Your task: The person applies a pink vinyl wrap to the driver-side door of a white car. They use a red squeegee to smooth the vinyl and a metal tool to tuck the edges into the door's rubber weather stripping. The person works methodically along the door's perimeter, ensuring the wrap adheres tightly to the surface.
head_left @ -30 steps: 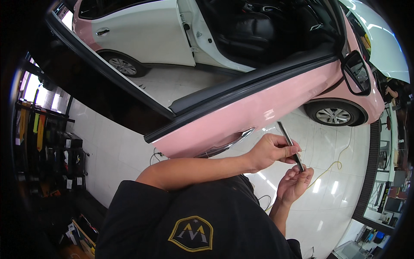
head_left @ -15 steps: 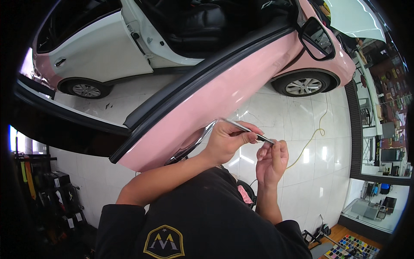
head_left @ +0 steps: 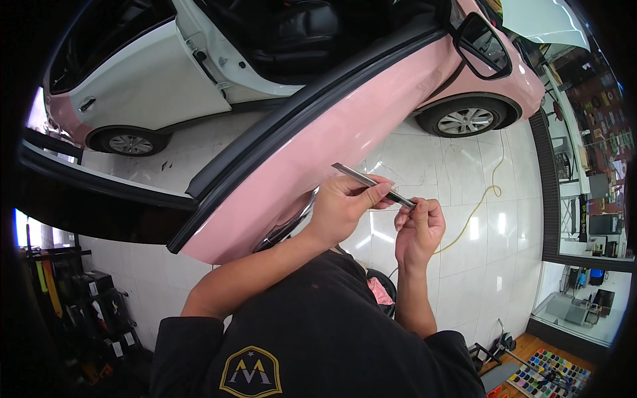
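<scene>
A slim silver and black metal tool (head_left: 353, 172), which looks like a snap-off cutter, lies diagonally between my hands, its far end over the pink door panel. My left hand (head_left: 346, 203) is closed on its middle, thumb on top. The fingers of my right hand (head_left: 419, 232) pinch its lower right end. Just beyond them is the open pink front door (head_left: 371, 106) with a dark rubber trim; its chrome handle (head_left: 292, 225) is partly hidden behind my left hand and arm.
The white and pink car (head_left: 146, 79) stands behind the door, its mirror (head_left: 483, 45) at upper right. A yellow hose (head_left: 492, 190) crosses the tiled floor. A black rack (head_left: 93, 305) is at left, glass-fronted shelving (head_left: 590, 192) at right, colour swatches (head_left: 547, 375) at lower right.
My view has shifted, and both hands with the tool have moved left and up in the picture. The tool tilted from steep toward flatter, its far end now over the pink panel.
</scene>
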Available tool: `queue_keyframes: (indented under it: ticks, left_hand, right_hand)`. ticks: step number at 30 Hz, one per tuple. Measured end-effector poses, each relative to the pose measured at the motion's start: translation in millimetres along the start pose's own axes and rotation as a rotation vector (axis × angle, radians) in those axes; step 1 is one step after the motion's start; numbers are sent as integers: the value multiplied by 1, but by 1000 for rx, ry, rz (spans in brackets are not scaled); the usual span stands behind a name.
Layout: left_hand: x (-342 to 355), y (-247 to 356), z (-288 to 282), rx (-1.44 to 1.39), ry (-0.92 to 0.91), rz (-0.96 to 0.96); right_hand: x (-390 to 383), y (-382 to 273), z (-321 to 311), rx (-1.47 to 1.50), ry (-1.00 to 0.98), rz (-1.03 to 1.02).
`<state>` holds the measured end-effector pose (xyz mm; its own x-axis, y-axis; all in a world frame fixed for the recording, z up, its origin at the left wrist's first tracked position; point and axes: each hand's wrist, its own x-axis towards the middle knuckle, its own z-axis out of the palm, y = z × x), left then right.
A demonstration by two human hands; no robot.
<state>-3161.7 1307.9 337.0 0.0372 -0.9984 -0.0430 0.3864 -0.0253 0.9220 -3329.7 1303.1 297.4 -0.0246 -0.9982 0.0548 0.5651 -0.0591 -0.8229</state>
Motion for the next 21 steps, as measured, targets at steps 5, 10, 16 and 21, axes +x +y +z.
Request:
queue_keyframes:
  ticks: [5, 10, 16, 21]
  left_hand:
    - [-1, -7, 4, -13, 39, 33]
    - [-2, -11, 1, -77, 44, 16]
    - [1, -6, -5, -78, -22, -82]
    - [0, -13, -16, -512, -245, -524]
  right_hand:
    - [-1, 4, 5, 49, 57, 4]
    - [-2, 9, 18, 48, 62, -45]
    - [2, -5, 0, 30, -117, 98]
    - [12, -15, -9, 260, -555, 379]
